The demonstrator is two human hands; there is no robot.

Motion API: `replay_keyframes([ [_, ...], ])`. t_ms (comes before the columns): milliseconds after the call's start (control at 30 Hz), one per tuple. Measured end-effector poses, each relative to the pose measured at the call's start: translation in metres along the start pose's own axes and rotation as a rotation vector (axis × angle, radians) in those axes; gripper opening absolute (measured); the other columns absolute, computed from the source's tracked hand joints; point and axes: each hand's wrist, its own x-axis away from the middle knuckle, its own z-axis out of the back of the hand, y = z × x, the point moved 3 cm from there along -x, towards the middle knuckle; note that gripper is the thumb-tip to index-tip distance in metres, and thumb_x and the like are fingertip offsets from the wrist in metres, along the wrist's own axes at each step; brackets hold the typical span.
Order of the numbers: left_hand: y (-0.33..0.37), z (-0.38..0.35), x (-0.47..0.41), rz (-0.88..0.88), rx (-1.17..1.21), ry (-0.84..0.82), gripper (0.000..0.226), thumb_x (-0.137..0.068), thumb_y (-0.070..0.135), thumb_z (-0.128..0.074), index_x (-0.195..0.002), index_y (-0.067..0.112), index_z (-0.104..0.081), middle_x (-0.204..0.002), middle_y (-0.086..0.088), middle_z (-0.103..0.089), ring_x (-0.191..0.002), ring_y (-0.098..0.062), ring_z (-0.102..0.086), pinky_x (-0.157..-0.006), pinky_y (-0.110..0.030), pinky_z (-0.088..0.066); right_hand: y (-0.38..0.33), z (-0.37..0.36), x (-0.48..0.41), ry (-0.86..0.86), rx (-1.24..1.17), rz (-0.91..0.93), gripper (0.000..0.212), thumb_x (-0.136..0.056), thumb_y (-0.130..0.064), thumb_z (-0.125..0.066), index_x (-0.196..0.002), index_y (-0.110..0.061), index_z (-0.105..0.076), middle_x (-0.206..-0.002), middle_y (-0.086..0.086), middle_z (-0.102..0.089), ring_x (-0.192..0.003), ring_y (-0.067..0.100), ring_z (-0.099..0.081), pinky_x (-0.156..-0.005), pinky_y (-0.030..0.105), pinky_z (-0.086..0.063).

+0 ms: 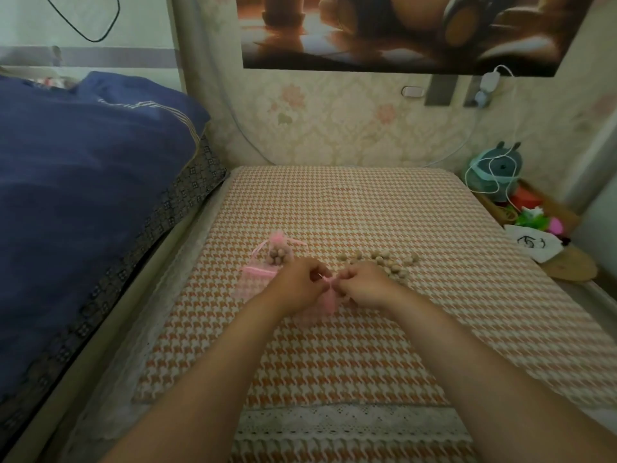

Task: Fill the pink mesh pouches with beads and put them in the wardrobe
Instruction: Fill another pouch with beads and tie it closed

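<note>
A pink mesh pouch (pixel 325 304) lies on the houndstooth cloth (pixel 350 355) between my hands. My left hand (pixel 298 284) and my right hand (pixel 365 282) each pinch its neck or drawstring from either side. A filled pink pouch (pixel 277 253) with tan beads inside stands a little further back on the left, and a flat pink pouch (pixel 254 279) lies beside it. Loose tan beads (pixel 384 262) are scattered just behind my right hand. No wardrobe is in view.
A bed with a dark blue quilt (pixel 83 182) runs along the left. At the right edge sit a teal plush toy (pixel 494 175) with a white cable, colourful items and a white bag (pixel 531 243). A papered wall stands behind.
</note>
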Motion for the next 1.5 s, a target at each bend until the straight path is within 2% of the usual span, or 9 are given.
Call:
replay_keyframes([
  [167,0.027,-0.032,-0.012,-0.045,-0.089,-0.076,0.019,-0.093,0.028,-0.064,-0.105,0.014,-0.069,-0.081,0.003,-0.060,-0.078,-0.016,-0.057,-0.059,-0.023,-0.040,0.018,0.032,0.008,0.013,0.082,0.022,0.026,-0.095,-0.016,-0.066,-0.070,-0.020,-0.073,-0.073,0.001,-0.069,-0.068,0.014,-0.064,-0.069,0.033,-0.055],
  [333,0.033,-0.055,-0.024,-0.046,-0.336,-0.180,0.029,-0.091,0.030,-0.060,-0.118,0.020,-0.067,-0.117,-0.003,-0.068,-0.106,-0.022,-0.062,-0.081,-0.026,-0.046,0.039,0.049,0.005,-0.047,0.193,0.035,0.014,-0.093,-0.014,-0.066,-0.091,-0.019,-0.079,-0.076,-0.007,-0.068,-0.070,0.009,-0.061,-0.062,0.023,-0.048],
  [400,0.035,-0.054,-0.029,-0.056,-0.386,-0.156,0.033,-0.090,0.030,-0.061,-0.122,0.023,-0.066,-0.123,-0.003,-0.064,-0.110,-0.022,-0.060,-0.089,-0.032,-0.050,0.043,0.061,0.000,0.027,0.191,0.067,0.016,-0.094,-0.014,-0.065,-0.103,-0.019,-0.077,-0.082,-0.011,-0.064,-0.072,0.007,-0.059,-0.063,0.022,-0.044],
  [467,0.039,-0.051,-0.035,-0.106,-0.429,-0.065,0.034,-0.090,0.032,-0.062,-0.123,0.024,-0.064,-0.123,-0.004,-0.060,-0.112,-0.024,-0.057,-0.094,-0.038,-0.050,0.046,0.075,-0.005,0.128,0.204,0.103,0.016,-0.094,-0.015,-0.066,-0.097,-0.027,-0.077,-0.086,-0.012,-0.066,-0.069,0.007,-0.061,-0.061,0.023,-0.046],
  [667,0.047,-0.063,-0.048,-0.171,-0.357,0.007,0.026,-0.092,0.027,-0.061,-0.116,0.023,-0.068,-0.109,0.001,-0.066,-0.099,-0.019,-0.060,-0.086,-0.039,-0.054,0.060,0.085,-0.013,0.201,0.423,0.152,0.022,-0.090,-0.017,-0.066,-0.100,-0.033,-0.076,-0.103,-0.014,-0.069,-0.093,0.011,-0.064,-0.080,0.032,-0.055],
  [967,0.045,-0.072,-0.057,-0.173,-0.248,-0.060,0.021,-0.092,0.017,-0.053,-0.109,0.019,-0.066,-0.105,-0.003,-0.068,-0.092,-0.023,-0.063,-0.079,-0.038,-0.054,0.059,0.072,-0.026,0.247,0.656,0.271,0.015,-0.088,-0.033,-0.070,-0.102,-0.033,-0.075,-0.096,-0.009,-0.068,-0.088,0.018,-0.066,-0.069,0.032,-0.053],
  [1100,0.039,-0.061,-0.048,-0.217,-0.191,-0.169,0.020,-0.090,0.012,-0.054,-0.099,0.025,-0.066,-0.101,0.003,-0.065,-0.099,-0.019,-0.062,-0.084,-0.035,-0.052,0.059,0.070,-0.025,0.236,0.543,0.254,0.014,-0.088,-0.038,-0.069,-0.099,-0.033,-0.077,-0.094,-0.014,-0.070,-0.085,0.013,-0.065,-0.069,0.029,-0.053],
  [1333,0.028,-0.056,-0.032,-0.254,-0.342,-0.377,0.047,-0.082,0.013,-0.052,-0.117,0.041,-0.065,-0.113,0.005,-0.052,-0.108,-0.017,-0.047,-0.094,-0.036,-0.044,0.056,0.074,-0.012,0.159,0.226,0.169,0.012,-0.087,-0.027,-0.078,-0.099,-0.027,-0.079,-0.100,-0.013,-0.073,-0.087,0.005,-0.067,-0.084,0.031,-0.059],
  [1500,0.031,-0.043,-0.026,-0.299,-0.347,-0.273,0.016,-0.087,0.019,-0.059,-0.091,0.030,-0.070,-0.096,0.012,-0.057,-0.095,-0.010,-0.053,-0.088,-0.037,-0.051,0.044,0.075,0.000,0.081,-0.059,0.098,0.007,-0.089,-0.018,-0.077,-0.095,-0.019,-0.076,-0.086,-0.003,-0.074,-0.053,0.008,-0.063,-0.053,0.019,-0.051],
])
